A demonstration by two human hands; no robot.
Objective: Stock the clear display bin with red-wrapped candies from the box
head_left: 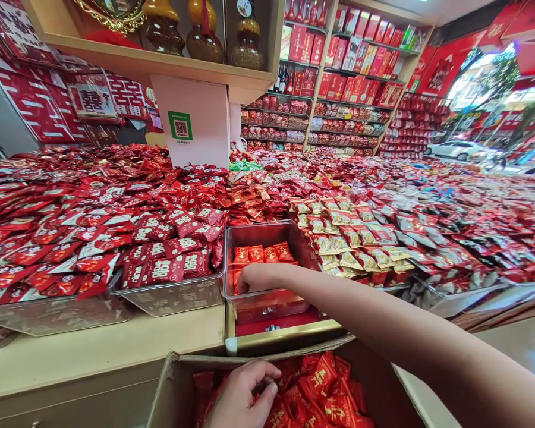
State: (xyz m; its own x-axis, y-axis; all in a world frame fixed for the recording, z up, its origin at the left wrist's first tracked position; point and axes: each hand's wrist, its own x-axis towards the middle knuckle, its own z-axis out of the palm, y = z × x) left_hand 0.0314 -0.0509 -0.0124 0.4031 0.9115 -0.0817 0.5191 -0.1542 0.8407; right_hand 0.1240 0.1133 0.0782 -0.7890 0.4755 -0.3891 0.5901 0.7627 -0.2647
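My right hand reaches down into a clear plastic bin on the counter. Its fingers are closed and point downward at the bin's near left, beside small red wrapped packets; the fingertips and anything in them are hidden. Behind it, red packets with gold characters stand in a neat row on the bin's floor. Below, my left hand hovers over an open cardboard box, thumb and forefinger curved with a gap between them. Loose red packets with gold print fill the box beneath that hand.
Left of the bin is a heaped tray of dark red packets; cream-and-red packets are stacked at its right. A white pillar with a QR code rises behind, under a wooden shelf. The cream counter edge runs along the left front.
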